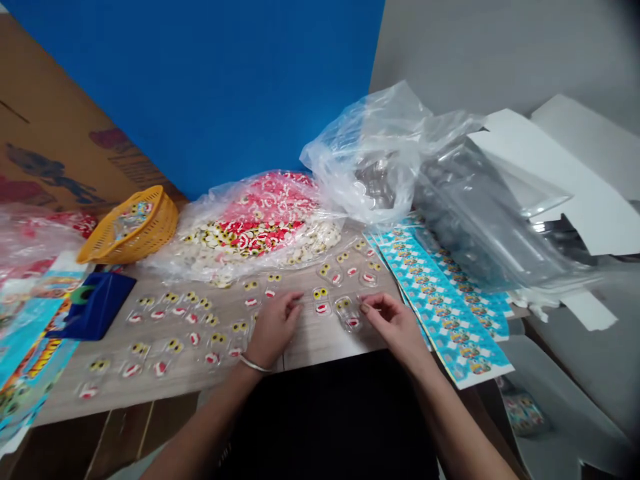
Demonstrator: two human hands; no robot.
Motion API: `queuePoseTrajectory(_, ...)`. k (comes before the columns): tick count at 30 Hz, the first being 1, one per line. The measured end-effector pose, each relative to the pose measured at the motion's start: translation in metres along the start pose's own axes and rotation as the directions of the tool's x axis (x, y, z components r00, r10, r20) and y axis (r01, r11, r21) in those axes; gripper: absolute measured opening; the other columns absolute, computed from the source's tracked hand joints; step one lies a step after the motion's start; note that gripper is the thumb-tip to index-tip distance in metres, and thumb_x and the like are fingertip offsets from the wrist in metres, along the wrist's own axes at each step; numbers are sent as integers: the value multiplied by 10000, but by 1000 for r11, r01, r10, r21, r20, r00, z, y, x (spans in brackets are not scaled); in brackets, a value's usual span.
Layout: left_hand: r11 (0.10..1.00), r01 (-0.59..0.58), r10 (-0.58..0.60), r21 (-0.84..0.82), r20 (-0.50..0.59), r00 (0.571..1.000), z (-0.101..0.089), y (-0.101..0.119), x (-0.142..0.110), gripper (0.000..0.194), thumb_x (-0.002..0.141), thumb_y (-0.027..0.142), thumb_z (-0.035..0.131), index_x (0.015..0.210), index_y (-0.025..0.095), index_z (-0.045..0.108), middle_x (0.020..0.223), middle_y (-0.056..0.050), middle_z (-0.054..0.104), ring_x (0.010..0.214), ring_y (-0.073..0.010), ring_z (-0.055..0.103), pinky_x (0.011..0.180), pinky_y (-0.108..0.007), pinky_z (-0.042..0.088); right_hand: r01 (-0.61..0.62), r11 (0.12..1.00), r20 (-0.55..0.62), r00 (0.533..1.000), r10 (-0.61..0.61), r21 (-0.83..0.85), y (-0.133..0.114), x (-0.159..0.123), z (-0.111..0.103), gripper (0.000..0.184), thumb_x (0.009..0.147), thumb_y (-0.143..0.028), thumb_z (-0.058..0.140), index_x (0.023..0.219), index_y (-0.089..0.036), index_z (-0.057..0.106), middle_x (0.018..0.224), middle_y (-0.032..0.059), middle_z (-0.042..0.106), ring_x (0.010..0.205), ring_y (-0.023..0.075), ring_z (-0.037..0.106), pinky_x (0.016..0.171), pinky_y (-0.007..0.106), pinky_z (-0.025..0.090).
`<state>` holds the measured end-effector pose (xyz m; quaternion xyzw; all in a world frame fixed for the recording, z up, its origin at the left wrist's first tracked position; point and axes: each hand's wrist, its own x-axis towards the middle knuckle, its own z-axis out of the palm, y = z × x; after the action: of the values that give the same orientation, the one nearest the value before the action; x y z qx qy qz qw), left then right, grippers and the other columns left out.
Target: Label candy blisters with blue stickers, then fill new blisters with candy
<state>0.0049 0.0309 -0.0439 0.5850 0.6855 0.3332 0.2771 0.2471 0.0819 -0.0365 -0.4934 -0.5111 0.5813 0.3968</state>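
At the lower middle of the frame, on a wood-grain counter (pixel 310 350), the right grip (pixel 395 328) is narrow, its fingertips (pixel 367 308) at the right edge of a clear blister piece (pixel 348 313) holding a pair of yellow googly eyes and a red-and-white mouth. Whether they pinch it or only touch it cannot be told. That piece lies just left of the right grip, its long axis tilted from upper left to lower right, and the right grip is the nearer of the two. The left grip (pixel 274 328), a metal bangle (pixel 255 365) at its wrist, sits curled on the counter with nothing visibly held; its fingers (pixel 295 300) point toward the piece, with another blister piece (pixel 321 300) between them and it. Similar pieces (pixel 175 345) lie scattered across the counter. Beyond them, at upper middle, a clear bag (pixel 255 230) bulges with more; to the left stands a yellow plastic basket (pixel 150 230), and at right lie blue printed card sheets (pixel 443 313) beside clear plastic trays (pixel 480 213).
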Motion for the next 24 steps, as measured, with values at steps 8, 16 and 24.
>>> queuePoseTrajectory(8, 836, -385, 369, 390, 117, 922, 36, -14, 15, 453, 857, 52, 475, 1244, 244, 612, 1279, -85, 602, 1167, -231, 516, 1008, -424, 429, -44, 997, 35, 998, 46, -59, 17, -20, 19, 324, 758, -505, 705, 771, -187, 640, 790, 40, 680, 667, 157, 560, 647, 283, 438)
queuePoseTrajectory(16, 776, -428, 355, 464, 239, 904, 35, -13, 18, 409, 859, 87, 500, 1210, 254, 625, 1255, -89, 597, 1146, -242, 503, 950, -414, 438, -74, 987, 172, 980, 98, -140, 36, -37, 41, 268, 796, -451, 651, 752, -192, 596, 690, -15, 584, 640, 138, 520, 615, 256, 420)
queuePoseTrajectory(24, 933, -224, 230, 281, 14, 973, 22, -29, -22, 455, 897, 57, 359, 1313, 154, 516, 1221, -126, 619, 1152, -215, 559, 999, -390, 453, 211, 664, 102, 975, -199, -717, 27, -33, 74, 158, 848, -352, 591, 782, -210, 571, 755, 35, 601, 692, 185, 559, 649, 282, 429)
